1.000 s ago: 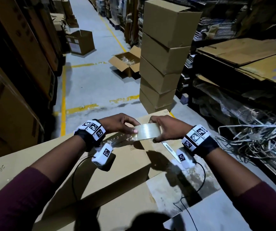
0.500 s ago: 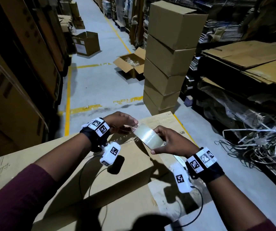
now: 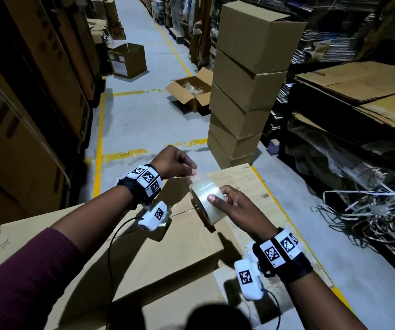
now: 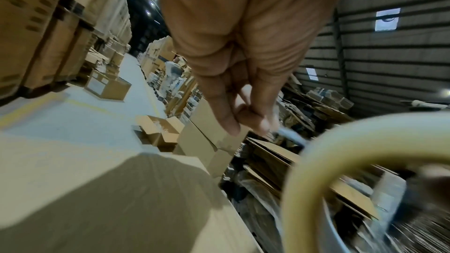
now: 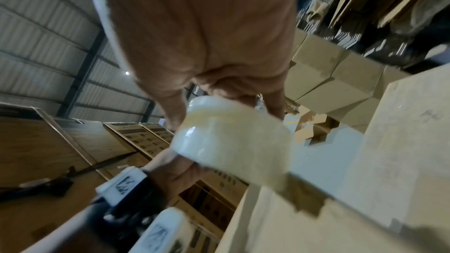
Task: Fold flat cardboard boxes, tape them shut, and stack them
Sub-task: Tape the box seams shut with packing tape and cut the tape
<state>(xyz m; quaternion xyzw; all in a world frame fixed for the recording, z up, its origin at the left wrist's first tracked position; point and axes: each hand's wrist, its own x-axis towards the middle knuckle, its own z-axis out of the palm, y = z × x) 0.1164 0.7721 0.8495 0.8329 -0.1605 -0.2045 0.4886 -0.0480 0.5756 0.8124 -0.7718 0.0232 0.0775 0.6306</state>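
With the right hand curled around the clear tape roll and the left hand pinching its free end, draw the strip out taut over the folded box seam before pressing down.

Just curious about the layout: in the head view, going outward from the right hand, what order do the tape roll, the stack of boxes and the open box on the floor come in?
1. Tape roll, held in the right hand.
2. Stack of boxes, ahead.
3. Open box, behind the stack, left.

so the tape roll sits over the big box up front, stacked boxes behind it, open carton on the floor to their left
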